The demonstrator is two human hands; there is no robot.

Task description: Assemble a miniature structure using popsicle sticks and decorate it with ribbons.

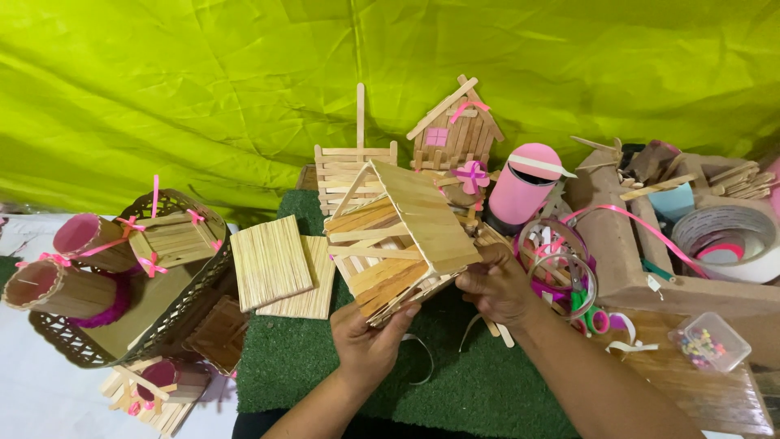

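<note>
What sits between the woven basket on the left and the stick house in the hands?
In the head view, two flat stick panels lie overlapped on the green turf mat, between the woven basket and the stick house.

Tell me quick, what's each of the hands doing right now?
Left hand: closed on the stick house, gripping its lower edge.
Right hand: closed on the same house's right side.
</note>
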